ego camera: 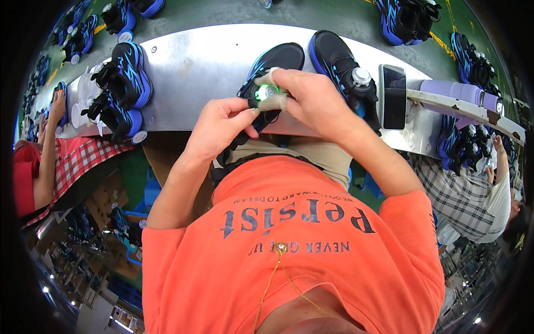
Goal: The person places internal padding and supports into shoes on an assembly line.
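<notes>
Before me on the metal bench lies a black and blue sports shoe (285,55). My right hand (311,98), with pale coverings on some fingertips, grips a round dial fitting (267,92) on the shoe, which glows green. At the dial's lower left side, my left hand (227,125) pinches something thin and dark at the shoe, perhaps a lace or strap; the fingers hide just what. To the right stands a second black and blue shoe (331,48), with a silver-white round dial (361,77) on its upper.
The metal bench (187,79) carries a pair of shoes (131,75) at left, plus a smartphone (394,98) and a purple bottle (450,94) by a chipped metal bar (467,109) at right. Co-workers sit on both sides. More shoes stand beyond the bench.
</notes>
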Demonstrator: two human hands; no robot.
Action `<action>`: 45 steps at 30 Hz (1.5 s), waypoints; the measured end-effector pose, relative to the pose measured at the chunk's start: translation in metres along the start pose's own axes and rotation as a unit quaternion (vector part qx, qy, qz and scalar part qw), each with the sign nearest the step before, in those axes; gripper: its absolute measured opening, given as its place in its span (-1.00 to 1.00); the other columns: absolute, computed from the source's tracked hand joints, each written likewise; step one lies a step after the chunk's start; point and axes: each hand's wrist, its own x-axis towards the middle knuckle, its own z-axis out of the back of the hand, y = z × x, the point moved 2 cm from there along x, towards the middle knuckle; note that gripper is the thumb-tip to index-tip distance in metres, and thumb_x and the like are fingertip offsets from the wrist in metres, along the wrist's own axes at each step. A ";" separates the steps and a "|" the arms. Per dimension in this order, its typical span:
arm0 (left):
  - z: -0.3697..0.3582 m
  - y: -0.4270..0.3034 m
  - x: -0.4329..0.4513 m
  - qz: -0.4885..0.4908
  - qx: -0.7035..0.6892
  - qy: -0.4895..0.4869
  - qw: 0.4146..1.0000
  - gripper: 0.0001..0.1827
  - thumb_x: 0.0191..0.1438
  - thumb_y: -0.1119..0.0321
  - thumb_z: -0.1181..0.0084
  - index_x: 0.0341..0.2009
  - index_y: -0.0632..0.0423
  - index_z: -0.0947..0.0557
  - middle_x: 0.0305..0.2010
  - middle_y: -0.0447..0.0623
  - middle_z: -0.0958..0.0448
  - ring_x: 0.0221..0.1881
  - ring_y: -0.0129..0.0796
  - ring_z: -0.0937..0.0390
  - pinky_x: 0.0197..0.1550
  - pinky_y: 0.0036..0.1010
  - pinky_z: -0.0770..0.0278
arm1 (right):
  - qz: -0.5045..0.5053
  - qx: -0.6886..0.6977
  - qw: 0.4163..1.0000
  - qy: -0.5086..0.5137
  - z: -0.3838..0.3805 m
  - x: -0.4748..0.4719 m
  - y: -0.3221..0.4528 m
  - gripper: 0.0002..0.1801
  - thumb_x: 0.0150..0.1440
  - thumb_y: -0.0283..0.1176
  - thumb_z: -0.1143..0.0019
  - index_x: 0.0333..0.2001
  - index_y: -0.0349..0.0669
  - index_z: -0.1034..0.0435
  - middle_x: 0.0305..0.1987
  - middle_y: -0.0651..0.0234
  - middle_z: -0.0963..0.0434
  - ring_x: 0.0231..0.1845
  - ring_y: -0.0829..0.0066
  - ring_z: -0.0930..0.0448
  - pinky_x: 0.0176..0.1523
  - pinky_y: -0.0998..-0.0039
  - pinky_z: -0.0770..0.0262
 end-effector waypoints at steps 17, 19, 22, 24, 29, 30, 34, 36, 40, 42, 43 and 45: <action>-0.010 -0.007 0.002 0.016 0.077 -0.003 0.997 -0.82 0.12 0.34 -0.11 -0.36 0.18 -0.65 -0.57 -0.18 -0.51 -0.55 -0.60 -0.45 -0.49 -0.62 -0.32 | -0.046 0.074 0.996 0.033 0.007 -0.003 -0.009 -0.52 -0.06 -0.27 -0.32 0.01 -0.02 -0.47 -0.31 0.31 -0.43 -0.39 0.44 -0.42 -0.27 0.46 -0.40; -0.009 -0.003 0.002 0.016 0.051 -0.009 0.999 -0.82 0.11 0.34 -0.11 -0.35 0.20 -0.65 -0.56 -0.17 -0.52 -0.56 -0.59 -0.45 -0.48 -0.62 -0.32 | -0.059 -0.002 0.997 0.049 0.011 0.000 -0.003 -0.52 -0.06 -0.32 -0.31 0.01 -0.04 -0.46 -0.30 0.31 -0.43 -0.37 0.40 -0.43 -0.26 0.45 -0.41; -0.010 -0.005 0.001 0.031 0.061 -0.009 0.998 -0.82 0.11 0.34 -0.11 -0.36 0.20 -0.65 -0.56 -0.16 -0.53 -0.56 -0.59 -0.45 -0.47 -0.62 -0.33 | -0.012 0.102 0.992 0.076 0.025 0.000 0.000 -0.56 -0.05 -0.31 -0.30 -0.04 -0.09 -0.46 -0.37 0.27 -0.43 -0.39 0.34 -0.45 -0.27 0.43 -0.41; -0.010 -0.005 0.002 0.043 0.079 -0.007 0.996 -0.82 0.11 0.34 -0.11 -0.37 0.20 -0.65 -0.56 -0.15 -0.53 -0.56 -0.59 -0.45 -0.47 -0.63 -0.33 | -0.034 0.056 0.996 0.055 0.013 -0.003 -0.008 -0.53 -0.06 -0.32 -0.31 -0.01 -0.05 -0.46 -0.33 0.31 -0.42 -0.37 0.38 -0.43 -0.26 0.44 -0.41; -0.013 -0.003 0.002 0.030 0.037 -0.019 0.999 -0.82 0.11 0.33 -0.12 -0.36 0.19 -0.65 -0.57 -0.16 -0.53 -0.57 -0.60 -0.42 -0.48 -0.62 -0.30 | -0.013 0.080 0.996 0.044 0.020 -0.001 -0.007 -0.58 -0.04 -0.38 -0.28 -0.04 -0.07 -0.47 -0.42 0.30 -0.39 -0.39 0.38 -0.44 -0.26 0.45 -0.41; -0.015 -0.004 0.002 0.033 0.046 -0.017 0.998 -0.82 0.11 0.33 -0.12 -0.35 0.19 -0.65 -0.58 -0.16 -0.53 -0.57 -0.60 -0.42 -0.49 -0.62 -0.29 | 0.015 0.120 0.992 0.031 0.022 -0.005 -0.007 -0.62 -0.03 -0.38 -0.28 -0.08 -0.10 -0.48 -0.43 0.30 -0.40 -0.43 0.39 -0.43 -0.29 0.45 -0.41; -0.020 -0.003 0.003 0.026 0.035 -0.025 0.999 -0.83 0.11 0.33 -0.12 -0.35 0.17 -0.65 -0.58 -0.16 -0.53 -0.57 -0.60 -0.42 -0.48 -0.62 -0.29 | -0.039 -0.017 0.999 -0.001 0.013 -0.011 -0.010 -0.61 -0.05 -0.40 -0.29 -0.07 -0.06 -0.49 -0.41 0.35 -0.34 -0.47 0.41 -0.39 -0.32 0.45 -0.39; -0.023 -0.002 0.002 0.023 0.029 -0.023 0.999 -0.84 0.11 0.34 -0.12 -0.35 0.17 -0.65 -0.57 -0.16 -0.54 -0.56 -0.60 -0.43 -0.47 -0.63 -0.29 | -0.020 0.029 0.999 -0.002 0.019 -0.012 -0.013 -0.60 -0.06 -0.39 -0.30 -0.07 -0.07 -0.48 -0.42 0.32 -0.34 -0.46 0.37 -0.40 -0.31 0.43 -0.39; -0.028 -0.002 0.000 0.016 0.025 -0.020 0.999 -0.84 0.12 0.36 -0.11 -0.34 0.17 -0.65 -0.57 -0.16 -0.54 -0.54 -0.60 -0.44 -0.46 -0.63 -0.29 | 0.009 0.075 0.997 0.010 0.023 -0.016 -0.011 -0.58 -0.07 -0.35 -0.32 -0.07 -0.08 -0.48 -0.43 0.27 -0.35 -0.41 0.27 -0.43 -0.26 0.39 -0.40; -0.032 -0.002 -0.001 0.011 0.013 -0.021 1.000 -0.84 0.12 0.36 -0.10 -0.34 0.18 -0.65 -0.56 -0.16 -0.54 -0.54 -0.60 -0.44 -0.46 -0.63 -0.29 | 0.000 0.084 0.996 -0.027 0.013 -0.022 -0.010 -0.61 -0.05 -0.39 -0.28 -0.08 -0.08 -0.48 -0.40 0.27 -0.38 -0.40 0.26 -0.44 -0.25 0.39 -0.41; -0.033 -0.003 -0.001 0.010 0.013 -0.023 1.000 -0.84 0.12 0.37 -0.10 -0.33 0.18 -0.65 -0.55 -0.15 -0.54 -0.54 -0.60 -0.44 -0.46 -0.64 -0.29 | -0.003 0.069 0.997 -0.024 0.014 -0.022 -0.009 -0.62 -0.05 -0.39 -0.27 -0.08 -0.09 -0.48 -0.39 0.27 -0.39 -0.39 0.26 -0.45 -0.25 0.39 -0.41; -0.035 -0.003 -0.002 0.008 0.013 -0.028 0.999 -0.84 0.12 0.37 -0.09 -0.33 0.18 -0.65 -0.54 -0.15 -0.54 -0.54 -0.60 -0.44 -0.46 -0.64 -0.29 | -0.009 0.041 0.999 -0.018 0.016 -0.019 -0.008 -0.64 -0.03 -0.40 -0.26 -0.09 -0.09 -0.49 -0.37 0.28 -0.41 -0.39 0.26 -0.45 -0.24 0.39 -0.41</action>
